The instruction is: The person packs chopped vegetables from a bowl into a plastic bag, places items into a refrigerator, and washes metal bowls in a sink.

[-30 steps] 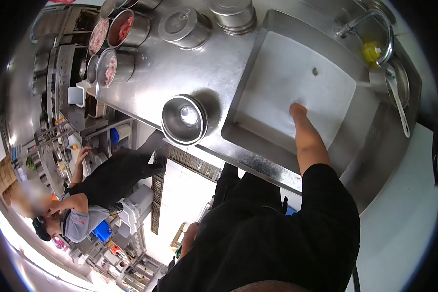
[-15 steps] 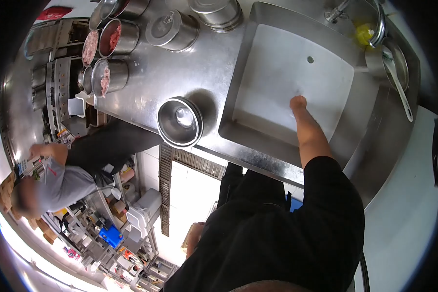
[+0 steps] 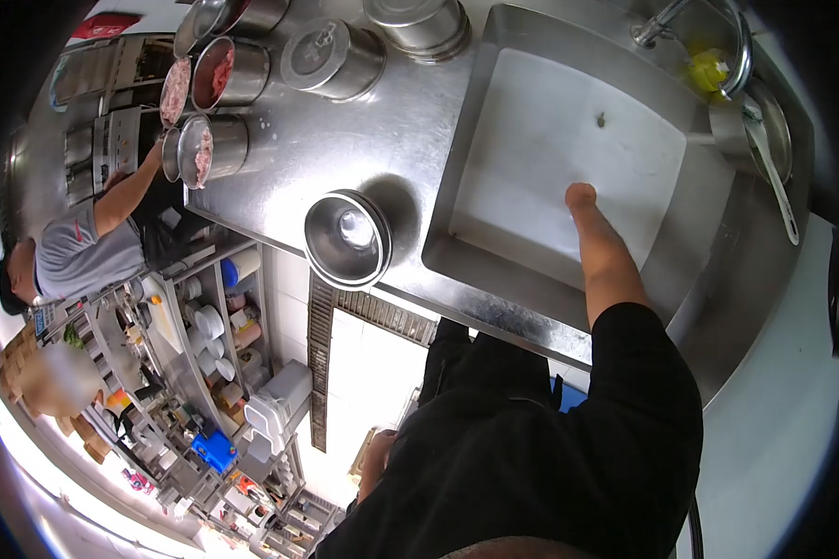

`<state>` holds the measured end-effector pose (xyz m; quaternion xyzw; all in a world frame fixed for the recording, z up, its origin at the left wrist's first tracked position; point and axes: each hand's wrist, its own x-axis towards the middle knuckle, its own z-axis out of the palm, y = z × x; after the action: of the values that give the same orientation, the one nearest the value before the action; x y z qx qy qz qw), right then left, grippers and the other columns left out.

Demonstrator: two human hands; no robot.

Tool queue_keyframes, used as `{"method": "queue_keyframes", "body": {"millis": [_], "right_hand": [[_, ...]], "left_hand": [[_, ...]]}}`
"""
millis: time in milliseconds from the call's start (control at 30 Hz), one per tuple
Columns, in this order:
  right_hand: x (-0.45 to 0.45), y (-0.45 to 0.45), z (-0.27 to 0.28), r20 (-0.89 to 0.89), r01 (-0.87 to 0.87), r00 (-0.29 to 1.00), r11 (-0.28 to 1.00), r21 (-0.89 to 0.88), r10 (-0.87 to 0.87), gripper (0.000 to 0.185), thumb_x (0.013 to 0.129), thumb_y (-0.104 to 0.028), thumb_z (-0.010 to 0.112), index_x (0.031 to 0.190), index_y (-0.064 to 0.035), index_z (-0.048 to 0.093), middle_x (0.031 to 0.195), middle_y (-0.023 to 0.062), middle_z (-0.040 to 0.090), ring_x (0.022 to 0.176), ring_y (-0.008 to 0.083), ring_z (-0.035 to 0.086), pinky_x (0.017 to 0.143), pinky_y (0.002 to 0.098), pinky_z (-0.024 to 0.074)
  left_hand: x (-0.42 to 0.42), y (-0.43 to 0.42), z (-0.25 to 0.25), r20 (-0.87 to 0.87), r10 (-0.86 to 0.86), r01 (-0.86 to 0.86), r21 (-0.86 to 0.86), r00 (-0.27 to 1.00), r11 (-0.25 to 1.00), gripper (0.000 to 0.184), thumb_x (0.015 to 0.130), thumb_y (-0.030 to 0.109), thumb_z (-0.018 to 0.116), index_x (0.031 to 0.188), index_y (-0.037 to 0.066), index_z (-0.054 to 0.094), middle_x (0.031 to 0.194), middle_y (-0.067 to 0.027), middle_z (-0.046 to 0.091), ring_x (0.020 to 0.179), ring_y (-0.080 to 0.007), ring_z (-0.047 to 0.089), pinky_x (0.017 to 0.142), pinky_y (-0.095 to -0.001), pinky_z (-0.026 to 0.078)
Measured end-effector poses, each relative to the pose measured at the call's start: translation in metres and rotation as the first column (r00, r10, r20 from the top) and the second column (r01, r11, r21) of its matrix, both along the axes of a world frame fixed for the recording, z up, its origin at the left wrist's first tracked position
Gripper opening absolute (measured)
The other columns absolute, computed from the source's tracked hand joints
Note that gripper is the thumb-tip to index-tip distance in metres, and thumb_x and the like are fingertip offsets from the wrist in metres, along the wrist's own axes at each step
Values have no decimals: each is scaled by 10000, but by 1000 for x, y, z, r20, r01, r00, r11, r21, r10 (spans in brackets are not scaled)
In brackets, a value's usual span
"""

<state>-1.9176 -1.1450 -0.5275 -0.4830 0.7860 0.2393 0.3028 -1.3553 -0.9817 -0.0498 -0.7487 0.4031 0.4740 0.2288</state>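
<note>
My right arm reaches down into the steel sink point(image 3: 457, 168), which holds cloudy whitish water. The visible part of my right hand point(image 3: 580, 196) ends at the water surface; its fingers are hidden, so I cannot tell what they touch. A small dark spot point(image 3: 600, 120) shows in the water beyond it. My left hand point(image 3: 377, 458) hangs low beside my black shirt, partly covered by it, and its fingers are unclear. Left of the sink, nested steel bowls point(image 3: 349, 239) stand at the counter edge.
Steel pots with raw meat point(image 3: 216, 74) and lidded pots point(image 3: 331, 58) stand on the counter. A tap point(image 3: 744, 47) and a white-handled utensil point(image 3: 770, 172) are at the sink's far right. A co-worker point(image 3: 93, 233) stands at the left, near shelves point(image 3: 210, 326).
The co-worker at the left has moved and now stretches an arm toward the pots. My right hand stays in the sink water, almost unmoved. The view has shifted slightly.
</note>
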Motion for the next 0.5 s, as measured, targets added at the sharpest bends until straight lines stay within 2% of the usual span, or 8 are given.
{"method": "queue_keyframes", "body": {"millis": [100,167,200,233,333,400,500], "right_hand": [[-8,-5,-14,17,-56,998,998,-13,57,296,958,-129,488,1042,-119,772,1126,74,738,1068,229,697,885,391,558],[-20,1,-32,64,45,997,990,-133,-37,297,956,-118,488,1051,-106,769,1142,102,731,1078,259,693,899,412,553],[-23,-2,-34,91,95,993,977,-193,-79,298,955,-113,487,1056,-100,767,1150,117,727,1083,274,691,906,422,551],[-27,-6,-36,118,118,988,985,-125,-103,293,946,-124,496,1052,-88,767,1155,136,720,1088,294,686,919,432,543],[-40,-18,-41,182,140,972,989,52,-147,293,930,-147,510,1054,-58,761,1176,183,701,1109,344,669,957,453,519],[-44,-28,-39,226,93,967,989,118,-118,302,936,-148,501,1073,-49,751,1197,197,688,1134,363,653,984,459,503],[-43,-31,-27,216,195,953,976,101,-213,315,950,-151,484,1103,-51,741,1219,204,674,1156,361,640,997,450,499]], "left_hand": [[-4,5,8,-25,11,-13,-63,1000,998,395,930,263,652,1233,11,630,1131,-152,682,1027,-254,637,906,-361,494],[-3,11,8,-51,12,-19,-148,999,989,385,927,256,658,1218,5,641,1111,-149,689,1003,-249,644,888,-358,502],[0,15,4,-73,5,-20,-209,997,978,359,918,240,675,1176,-10,671,1052,-140,711,928,-237,667,835,-354,527],[4,20,0,-94,-5,-20,-268,996,963,335,909,224,692,1134,-24,701,993,-131,732,854,-224,690,782,-349,552],[5,22,0,-190,-22,-45,-341,982,939,321,901,211,704,1117,-26,704,980,-130,731,844,-219,688,773,-343,552],[-3,19,2,-162,19,-71,-326,987,943,311,899,209,707,1103,-26,708,967,-126,730,831,-212,686,764,-338,552],[-9,15,3,-72,-11,-10,-282,997,959,311,903,220,705,1096,-24,709,944,-116,730,808,-199,682,745,-329,551]]}}
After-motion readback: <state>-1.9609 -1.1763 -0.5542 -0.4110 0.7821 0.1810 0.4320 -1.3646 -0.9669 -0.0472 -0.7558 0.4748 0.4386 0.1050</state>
